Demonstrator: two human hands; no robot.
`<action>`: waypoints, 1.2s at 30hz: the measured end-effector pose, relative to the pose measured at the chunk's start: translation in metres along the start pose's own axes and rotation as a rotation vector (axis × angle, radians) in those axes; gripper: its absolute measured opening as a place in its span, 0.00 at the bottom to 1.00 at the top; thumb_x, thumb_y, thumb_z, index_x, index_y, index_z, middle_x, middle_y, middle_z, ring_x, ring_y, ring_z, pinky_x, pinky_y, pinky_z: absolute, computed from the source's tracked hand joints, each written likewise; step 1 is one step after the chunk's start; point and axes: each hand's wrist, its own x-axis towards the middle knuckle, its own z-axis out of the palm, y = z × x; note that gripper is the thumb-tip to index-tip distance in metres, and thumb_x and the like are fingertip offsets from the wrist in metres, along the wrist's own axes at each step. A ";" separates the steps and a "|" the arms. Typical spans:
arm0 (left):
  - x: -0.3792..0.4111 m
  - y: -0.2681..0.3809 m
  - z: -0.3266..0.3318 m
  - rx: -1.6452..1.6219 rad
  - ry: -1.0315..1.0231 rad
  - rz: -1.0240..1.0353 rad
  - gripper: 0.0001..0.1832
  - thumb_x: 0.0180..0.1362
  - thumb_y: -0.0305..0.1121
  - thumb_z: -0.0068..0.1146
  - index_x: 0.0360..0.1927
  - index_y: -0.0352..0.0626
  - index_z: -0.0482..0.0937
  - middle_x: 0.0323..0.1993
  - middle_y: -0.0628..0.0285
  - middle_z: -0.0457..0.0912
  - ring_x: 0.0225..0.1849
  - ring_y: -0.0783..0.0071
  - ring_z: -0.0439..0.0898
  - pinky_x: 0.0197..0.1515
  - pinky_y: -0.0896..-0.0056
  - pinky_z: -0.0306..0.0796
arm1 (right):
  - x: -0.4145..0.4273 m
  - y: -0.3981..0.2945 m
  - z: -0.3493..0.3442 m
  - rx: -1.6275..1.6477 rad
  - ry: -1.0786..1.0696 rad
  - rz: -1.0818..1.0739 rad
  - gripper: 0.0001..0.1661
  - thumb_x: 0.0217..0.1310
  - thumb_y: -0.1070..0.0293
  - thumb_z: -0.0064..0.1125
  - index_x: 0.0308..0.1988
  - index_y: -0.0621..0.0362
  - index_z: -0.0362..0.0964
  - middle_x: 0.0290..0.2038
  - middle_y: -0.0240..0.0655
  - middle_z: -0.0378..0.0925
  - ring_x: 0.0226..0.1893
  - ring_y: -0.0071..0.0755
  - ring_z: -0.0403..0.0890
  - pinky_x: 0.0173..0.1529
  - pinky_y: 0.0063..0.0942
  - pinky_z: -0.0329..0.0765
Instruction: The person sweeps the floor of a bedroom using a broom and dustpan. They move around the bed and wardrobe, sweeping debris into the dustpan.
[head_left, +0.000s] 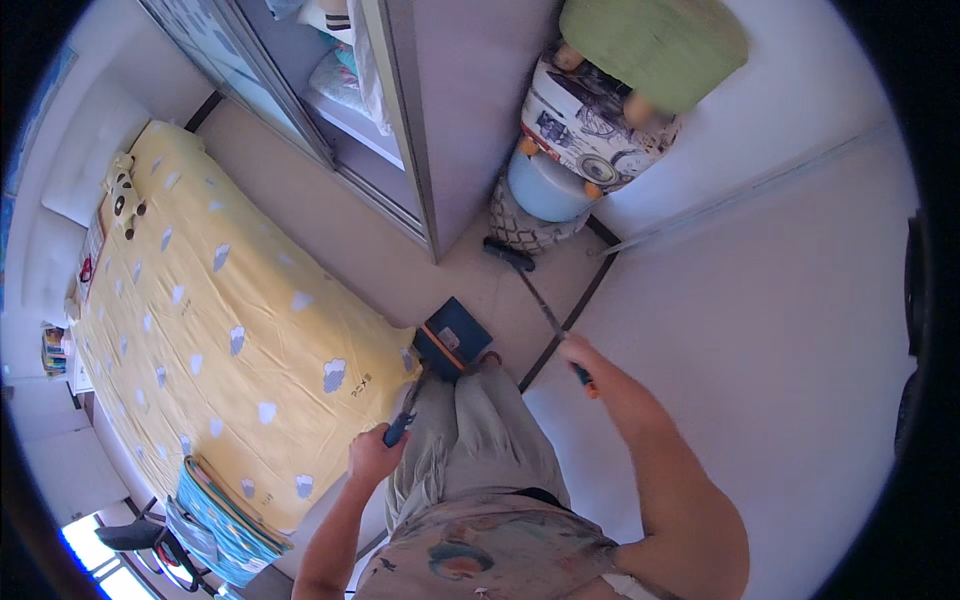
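Note:
My left hand (373, 453) grips the blue handle of a long-handled dustpan (463, 330). The dustpan's dark blue scoop with an orange stripe is on the floor just ahead of my feet, beside the bed's corner. My right hand (581, 356) is closed around the stick of a broom (541, 301). The dark broom head (508, 255) rests on the floor at the base of a stack of upholstered stools. Part of the dustpan's stick is hidden by my trousers and the bedsheet.
A bed (247, 315) with a yellow cloud-print sheet fills the left side. Ahead stands a wardrobe (409, 135) with its sliding door partly open. Stacked stools (600, 127) occupy the corner by the white wall (750, 315). A folded blanket (225, 525) lies at the bed's foot.

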 end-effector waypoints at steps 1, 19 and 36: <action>0.004 0.002 -0.002 0.001 0.020 0.005 0.18 0.47 0.49 0.57 0.22 0.43 0.75 0.18 0.49 0.76 0.25 0.49 0.76 0.28 0.53 0.69 | 0.000 -0.010 0.015 -0.074 0.036 -0.060 0.18 0.48 0.67 0.46 0.39 0.64 0.72 0.27 0.53 0.76 0.23 0.48 0.79 0.29 0.40 0.75; 0.112 0.029 -0.050 0.189 -0.032 0.106 0.17 0.48 0.48 0.55 0.25 0.43 0.77 0.23 0.51 0.78 0.31 0.52 0.77 0.34 0.56 0.70 | -0.052 0.040 -0.009 0.566 -0.055 0.106 0.08 0.54 0.73 0.36 0.25 0.63 0.60 0.14 0.42 0.67 0.10 0.37 0.70 0.13 0.34 0.67; 0.176 0.035 -0.034 0.278 -0.021 0.182 0.17 0.45 0.49 0.53 0.29 0.46 0.79 0.31 0.51 0.79 0.37 0.52 0.77 0.39 0.52 0.70 | -0.044 -0.082 0.093 0.322 -0.374 -0.297 0.09 0.38 0.70 0.50 0.14 0.63 0.70 0.14 0.38 0.74 0.15 0.33 0.76 0.21 0.31 0.71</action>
